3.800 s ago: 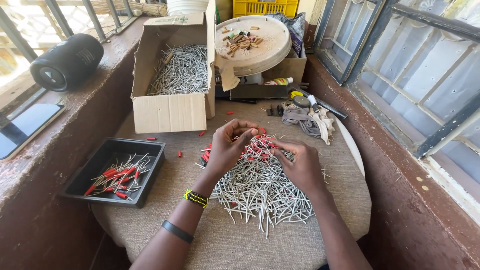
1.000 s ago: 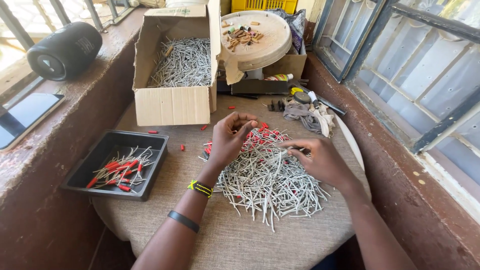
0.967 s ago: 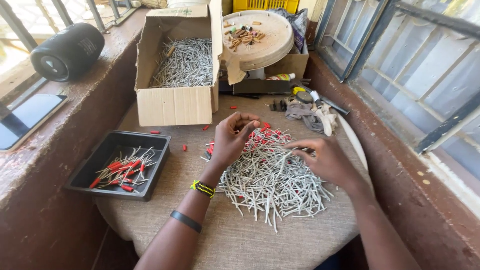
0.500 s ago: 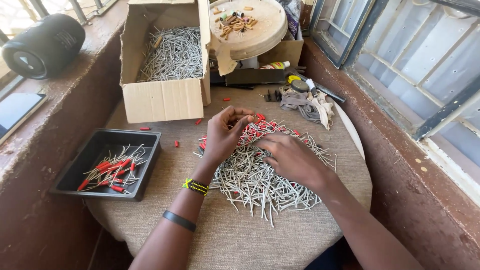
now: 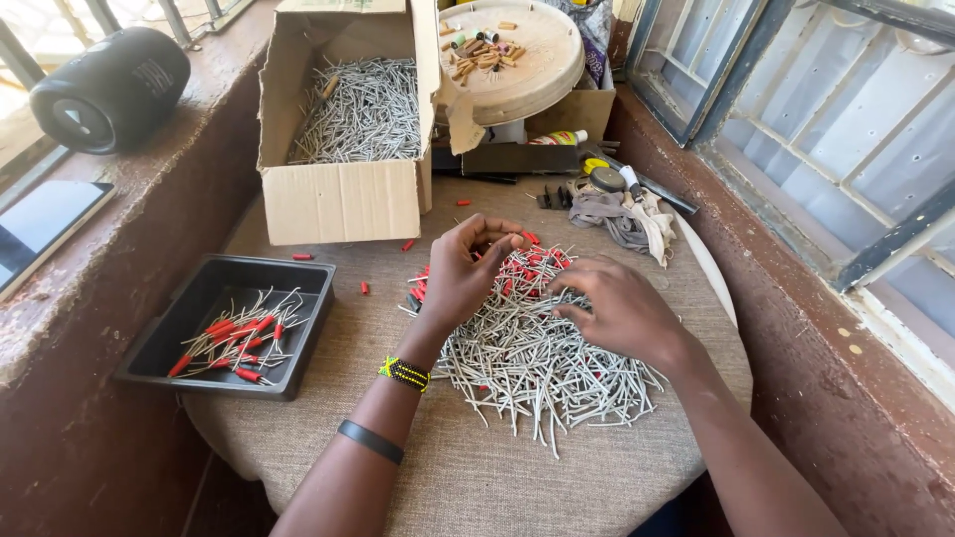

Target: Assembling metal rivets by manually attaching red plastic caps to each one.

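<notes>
A heap of thin grey wire pieces (image 5: 542, 363) lies on the cloth-covered round table (image 5: 468, 477), with small red sleeves (image 5: 532, 268) bunched at its far side. My left hand (image 5: 463, 278) hovers over the heap's left edge, its fingertips pinched together near the red sleeves; what they pinch is too small to tell. My right hand (image 5: 617, 308) rests flat on the heap, fingers spread and reaching into the wires. A beaded band and a black band sit on my left wrist.
A black tray (image 5: 164, 338) with red-tipped wires sits at the left. Behind stands an open cardboard box (image 5: 343, 199) of grey wires, a round beige lid (image 5: 542, 60) with small parts, and a rag with tools (image 5: 622, 204). A speaker (image 5: 109, 89) and phone (image 5: 40, 229) lie on the left ledge.
My right hand has moved left onto the heap, closer to my left hand. The camera has tilted nearer to the table.
</notes>
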